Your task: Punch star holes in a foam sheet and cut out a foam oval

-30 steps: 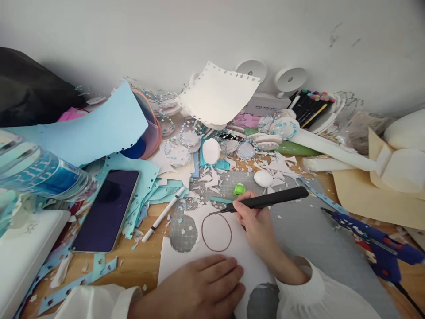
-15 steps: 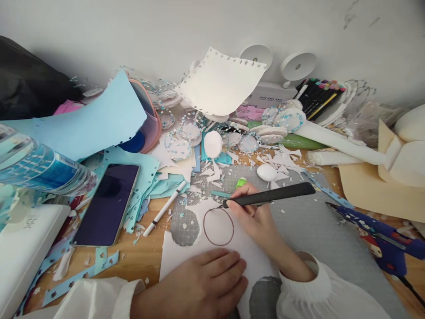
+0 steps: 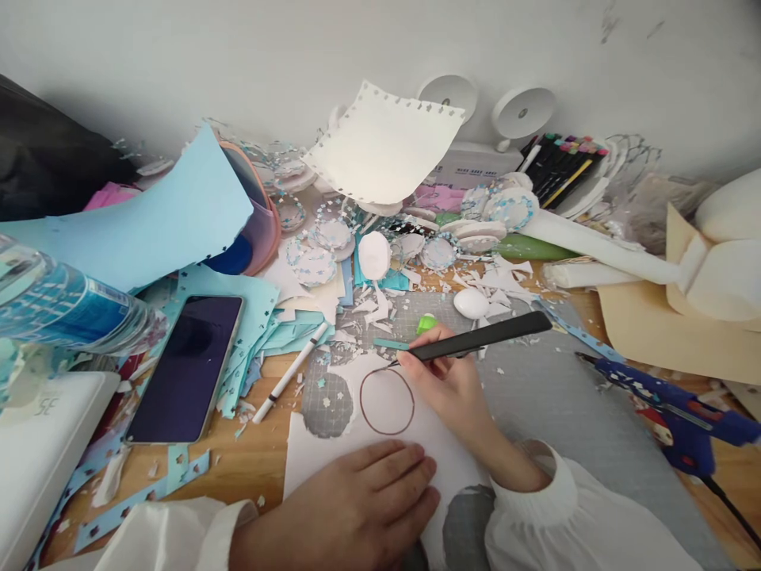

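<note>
My right hand (image 3: 445, 388) pinches a slim black craft knife (image 3: 481, 337) near its front end. Its thin tip touches the upper edge of a brown circle (image 3: 387, 402) outlined on a white sheet (image 3: 333, 460). My left hand (image 3: 369, 496) lies flat over the lower part of this sheet, fingers stretched out and close together. Round pieces are gone from the sheet at its upper left and lower right, where the grey cutting mat (image 3: 535, 396) shows through. A teal strip (image 3: 391, 344) and a small green object (image 3: 426, 323) lie just beyond my right fingers.
A phone (image 3: 185, 369), a white pen (image 3: 291, 373) and a water bottle (image 3: 77, 297) lie to the left. On the right rests a blue glue gun (image 3: 678, 408) with its cord. White scraps, a white egg shape (image 3: 472, 303) and several decorated discs (image 3: 312, 262) crowd the back.
The whole view has shifted slightly. The knife tip has crept a little left along the circle's top edge. My left hand stays pressed on the sheet.
</note>
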The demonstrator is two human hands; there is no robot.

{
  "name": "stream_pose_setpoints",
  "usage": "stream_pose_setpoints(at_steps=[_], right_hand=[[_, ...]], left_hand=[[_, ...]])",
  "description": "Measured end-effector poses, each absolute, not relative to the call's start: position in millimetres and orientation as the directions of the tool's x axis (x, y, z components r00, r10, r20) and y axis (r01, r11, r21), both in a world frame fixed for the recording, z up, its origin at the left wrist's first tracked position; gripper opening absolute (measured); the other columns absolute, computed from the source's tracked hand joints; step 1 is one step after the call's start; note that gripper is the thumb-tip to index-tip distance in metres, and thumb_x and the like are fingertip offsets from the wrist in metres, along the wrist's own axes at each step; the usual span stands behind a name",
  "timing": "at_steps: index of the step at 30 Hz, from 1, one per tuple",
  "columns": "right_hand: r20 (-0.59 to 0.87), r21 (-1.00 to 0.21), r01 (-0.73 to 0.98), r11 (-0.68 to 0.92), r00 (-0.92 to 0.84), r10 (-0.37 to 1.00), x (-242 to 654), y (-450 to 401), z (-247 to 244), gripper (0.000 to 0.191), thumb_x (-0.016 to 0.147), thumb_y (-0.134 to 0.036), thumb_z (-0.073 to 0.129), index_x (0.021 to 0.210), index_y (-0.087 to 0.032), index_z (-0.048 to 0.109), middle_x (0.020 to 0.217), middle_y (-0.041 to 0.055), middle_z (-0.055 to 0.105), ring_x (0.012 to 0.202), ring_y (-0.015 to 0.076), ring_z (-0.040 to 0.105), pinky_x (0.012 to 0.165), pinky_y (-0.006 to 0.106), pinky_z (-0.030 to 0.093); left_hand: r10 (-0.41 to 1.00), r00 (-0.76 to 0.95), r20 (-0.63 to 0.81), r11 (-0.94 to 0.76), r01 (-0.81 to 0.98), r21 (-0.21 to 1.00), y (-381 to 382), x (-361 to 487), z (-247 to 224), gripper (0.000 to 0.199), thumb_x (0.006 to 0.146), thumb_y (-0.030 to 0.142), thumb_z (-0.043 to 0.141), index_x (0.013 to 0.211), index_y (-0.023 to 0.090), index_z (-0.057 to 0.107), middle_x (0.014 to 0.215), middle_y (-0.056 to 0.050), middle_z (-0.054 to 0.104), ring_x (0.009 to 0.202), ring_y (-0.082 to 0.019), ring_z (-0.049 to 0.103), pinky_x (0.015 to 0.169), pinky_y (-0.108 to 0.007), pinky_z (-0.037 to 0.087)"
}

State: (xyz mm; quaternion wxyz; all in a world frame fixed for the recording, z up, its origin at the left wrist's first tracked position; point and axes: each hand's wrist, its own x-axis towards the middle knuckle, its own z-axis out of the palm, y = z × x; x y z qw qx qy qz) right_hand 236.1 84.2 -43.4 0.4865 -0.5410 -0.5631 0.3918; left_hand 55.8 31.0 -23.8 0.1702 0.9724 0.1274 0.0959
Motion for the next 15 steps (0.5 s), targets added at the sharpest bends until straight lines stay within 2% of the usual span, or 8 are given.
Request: stream_pose_setpoints(at_steps=[7,15], right_hand=[[0.143,-0.97,0.217,0.111,0.135,0.98,234.8,82.9,-40.3,0.021,0.081,-0.026,0.064,0.072,-0.022,0.046,0.062,-0.0061,0.045,0.053,0.01,0.044,0.049,0.024,0.037],[0.088,-0.979,0.2,0.043,0.222,0.971,237.1,81.6,-44.1,0.031,0.08,-0.034,0.066,0.068,-0.024,0.039,0.059,-0.0063,0.041,0.054,0.0116,0.042,0.05,0.025,0.038]], left_hand=[[0.255,0.961,0.11,-0.911,0.2,0.362,30.8,54.8,-25.8,0.045,0.099,0.031,0.041,0.138,0.009,0.045,0.145,-0.009,0.049,0.132,-0.023,0.046,0.113,-0.036,0.037],[0.268,0.96,0.077,-0.885,0.214,0.413,29.1,55.9,-25.7,0.046,0.097,0.028,0.043,0.138,0.008,0.045,0.146,-0.01,0.047,0.134,-0.025,0.044,0.114,-0.038,0.036]])
